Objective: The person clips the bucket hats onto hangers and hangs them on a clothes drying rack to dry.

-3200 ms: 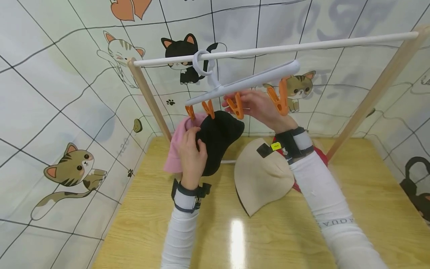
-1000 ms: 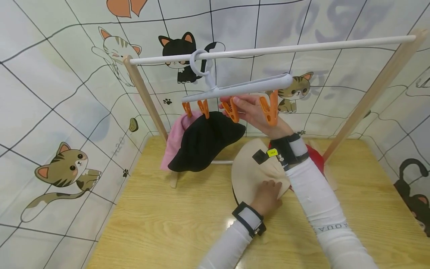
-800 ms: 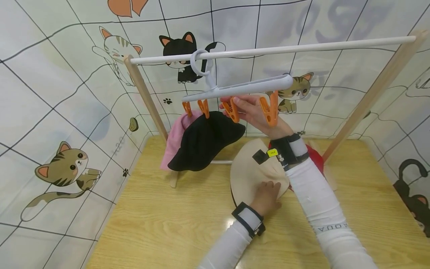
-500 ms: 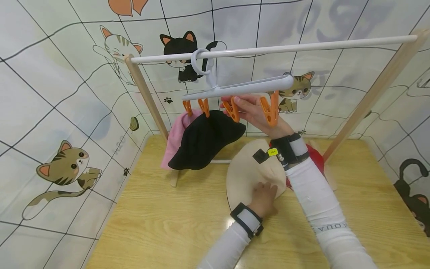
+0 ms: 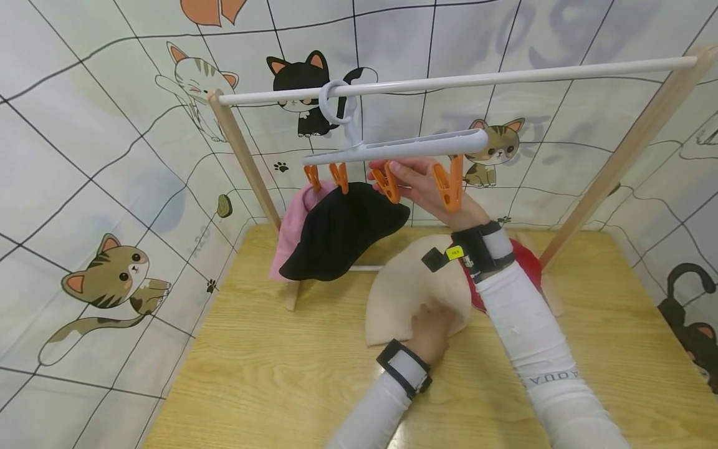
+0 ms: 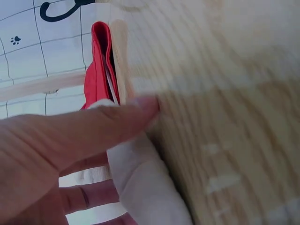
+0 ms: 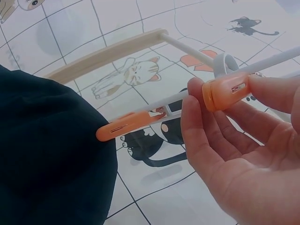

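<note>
Below, my left grip (image 5: pixel 432 330) seems to hold the cream hat (image 5: pixel 395 293) on the desk (image 5: pixel 252 374), its fingers partly hidden. Above, my right grip (image 5: pixel 427 186) pinches an orange clip (image 5: pixel 387 183) on the pale hanger (image 5: pixel 415 148), right of the clipped black hat (image 5: pixel 342 237) and pink hat (image 5: pixel 290 231).

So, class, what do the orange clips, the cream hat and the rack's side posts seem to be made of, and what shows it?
Orange clips: probably plastic, smooth with a slight sheen.
Cream hat: likely cloth, matte, bending into soft folds.
Side posts: apparently wood, pale tan and matte, though fine grain is hard to see.
</note>
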